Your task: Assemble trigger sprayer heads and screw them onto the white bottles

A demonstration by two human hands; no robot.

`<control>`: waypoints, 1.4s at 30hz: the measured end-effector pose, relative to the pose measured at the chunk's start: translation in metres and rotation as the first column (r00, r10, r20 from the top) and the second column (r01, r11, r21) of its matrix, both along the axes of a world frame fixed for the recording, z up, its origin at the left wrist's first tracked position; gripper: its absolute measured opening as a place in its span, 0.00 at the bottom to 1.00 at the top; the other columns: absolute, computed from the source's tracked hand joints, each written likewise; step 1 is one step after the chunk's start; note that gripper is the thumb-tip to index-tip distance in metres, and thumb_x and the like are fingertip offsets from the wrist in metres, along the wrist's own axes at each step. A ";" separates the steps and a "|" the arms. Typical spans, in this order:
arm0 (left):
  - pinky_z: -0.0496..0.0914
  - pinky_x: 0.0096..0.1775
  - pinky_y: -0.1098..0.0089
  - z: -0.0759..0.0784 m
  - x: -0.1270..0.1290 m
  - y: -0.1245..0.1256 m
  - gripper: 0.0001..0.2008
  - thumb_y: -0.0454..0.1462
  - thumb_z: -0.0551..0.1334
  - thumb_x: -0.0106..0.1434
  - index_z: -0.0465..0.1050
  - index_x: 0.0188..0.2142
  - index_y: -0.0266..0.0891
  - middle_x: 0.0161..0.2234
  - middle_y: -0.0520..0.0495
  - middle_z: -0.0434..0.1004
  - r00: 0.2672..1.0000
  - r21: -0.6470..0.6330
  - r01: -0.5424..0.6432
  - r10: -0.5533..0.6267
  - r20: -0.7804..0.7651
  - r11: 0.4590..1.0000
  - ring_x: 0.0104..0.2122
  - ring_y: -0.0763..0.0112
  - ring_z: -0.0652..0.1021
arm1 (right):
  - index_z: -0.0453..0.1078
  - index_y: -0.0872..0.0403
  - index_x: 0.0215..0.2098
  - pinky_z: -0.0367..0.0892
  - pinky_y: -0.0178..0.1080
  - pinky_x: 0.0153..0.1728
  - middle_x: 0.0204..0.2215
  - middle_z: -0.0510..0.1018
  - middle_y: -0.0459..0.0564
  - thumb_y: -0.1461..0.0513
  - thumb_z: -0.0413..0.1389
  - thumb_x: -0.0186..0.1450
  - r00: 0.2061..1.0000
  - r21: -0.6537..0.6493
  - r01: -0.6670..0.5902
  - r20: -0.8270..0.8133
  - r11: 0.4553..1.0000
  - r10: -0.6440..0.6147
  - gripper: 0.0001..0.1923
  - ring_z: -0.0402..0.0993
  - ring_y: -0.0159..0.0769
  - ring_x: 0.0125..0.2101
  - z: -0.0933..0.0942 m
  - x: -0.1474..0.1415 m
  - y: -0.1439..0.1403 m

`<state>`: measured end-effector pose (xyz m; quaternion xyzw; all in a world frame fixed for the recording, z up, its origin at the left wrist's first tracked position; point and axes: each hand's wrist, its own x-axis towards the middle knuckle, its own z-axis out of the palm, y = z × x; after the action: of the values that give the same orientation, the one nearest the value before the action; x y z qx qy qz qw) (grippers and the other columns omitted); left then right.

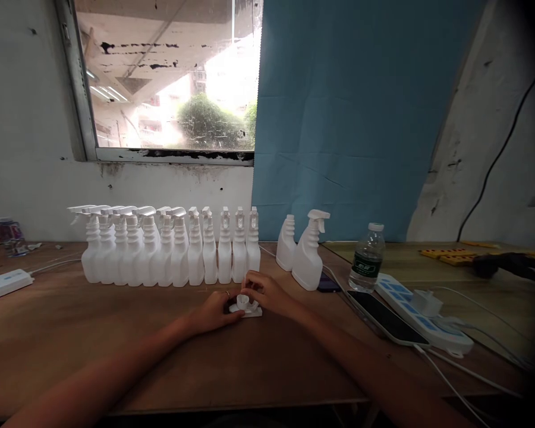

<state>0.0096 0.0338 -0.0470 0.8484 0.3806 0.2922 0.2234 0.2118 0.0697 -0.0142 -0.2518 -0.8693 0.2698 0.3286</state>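
Note:
A white spray trigger head (246,306) lies on the wooden table (116,339) between my two hands. My left hand (214,311), with a ring on one finger, grips it from the left. My right hand (267,292) pinches its top from the right. Just behind my hands stands a long row of white spray bottles (169,249) with trigger heads on. Right of the row stand a white bottle without a head (286,244) and a white bottle with a head (310,252).
A clear water bottle (367,257) stands at the right, beside a phone (387,318) and a white-and-blue power strip (421,312) with cables. Another power strip (4,284) lies far left. Yellow parts (443,255) lie far right. A window and blue sheet back the table.

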 end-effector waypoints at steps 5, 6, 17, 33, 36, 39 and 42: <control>0.63 0.34 0.73 0.003 0.000 -0.002 0.18 0.44 0.59 0.64 0.70 0.51 0.40 0.35 0.50 0.75 1.000 -0.011 0.014 -0.014 0.013 1.000 0.30 0.72 0.70 | 0.63 0.56 0.26 0.59 0.32 0.27 0.23 0.68 0.44 0.59 0.53 0.64 0.998 0.015 0.021 0.062 1.000 -0.022 0.11 0.63 0.30 0.25 0.002 -0.002 0.001; 0.63 0.33 0.73 0.003 0.000 -0.002 0.18 0.44 0.59 0.64 0.71 0.51 0.40 0.34 0.50 0.75 1.000 -0.016 0.016 -0.016 0.013 1.000 0.29 0.72 0.70 | 0.63 0.56 0.26 0.58 0.32 0.27 0.22 0.67 0.44 0.59 0.53 0.64 0.997 0.020 0.023 0.074 1.000 -0.024 0.11 0.63 0.29 0.24 0.002 -0.003 0.002; 0.66 0.38 0.71 0.003 0.001 -0.003 0.19 0.47 0.58 0.64 0.73 0.47 0.38 0.33 0.49 0.75 1.000 -0.005 0.005 -0.005 0.020 1.000 0.33 0.68 0.72 | 0.57 0.56 0.21 0.51 0.32 0.25 0.18 0.62 0.41 0.65 0.54 0.60 0.992 0.006 0.014 0.126 1.000 -0.014 0.12 0.57 0.27 0.23 -0.004 -0.008 0.005; 0.68 0.45 0.67 0.010 0.020 -0.007 0.17 0.44 0.63 0.61 0.72 0.46 0.37 0.40 0.46 0.77 0.962 -0.079 0.078 -0.055 0.267 0.994 0.41 0.64 0.75 | 0.65 0.56 0.34 0.63 0.35 0.33 0.30 0.73 0.47 0.58 0.63 0.53 0.980 -0.311 0.189 0.000 0.932 -0.199 0.15 0.69 0.36 0.32 -0.007 0.039 -0.033; 0.69 0.45 0.67 0.020 0.044 0.006 0.11 0.38 0.59 0.63 0.72 0.44 0.37 0.40 0.46 0.76 0.949 -0.080 0.226 -0.201 0.241 0.971 0.40 0.65 0.75 | 0.64 0.55 0.33 0.67 0.36 0.37 0.34 0.76 0.50 0.55 0.63 0.52 0.916 -0.395 0.255 -0.193 0.883 -0.351 0.17 0.73 0.41 0.37 -0.012 0.067 -0.058; 0.71 0.44 0.67 0.030 0.087 0.038 0.13 0.27 0.55 0.58 0.70 0.41 0.36 0.40 0.45 0.76 0.922 -0.080 0.192 -0.152 0.356 0.978 0.40 0.66 0.76 | 0.62 0.53 0.32 0.69 0.38 0.38 0.39 0.77 0.52 0.50 0.64 0.50 0.746 -0.442 0.412 -0.338 0.797 -0.573 0.21 0.75 0.44 0.39 -0.022 0.100 -0.082; 0.68 0.50 0.64 0.043 0.139 0.081 0.17 0.24 0.55 0.55 0.66 0.44 0.36 0.46 0.41 0.72 0.900 -0.034 -0.028 0.040 0.434 0.999 0.45 0.64 0.74 | 0.61 0.52 0.32 0.71 0.38 0.36 0.36 0.77 0.50 0.48 0.65 0.47 0.494 -0.448 0.598 -0.447 0.665 -0.746 0.25 0.75 0.44 0.37 -0.036 0.124 -0.098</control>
<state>0.1491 0.1145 -0.0040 0.7520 0.3399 0.4727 0.3091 0.3362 -0.0282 -0.0504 -0.5102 -0.5105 0.2835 0.6314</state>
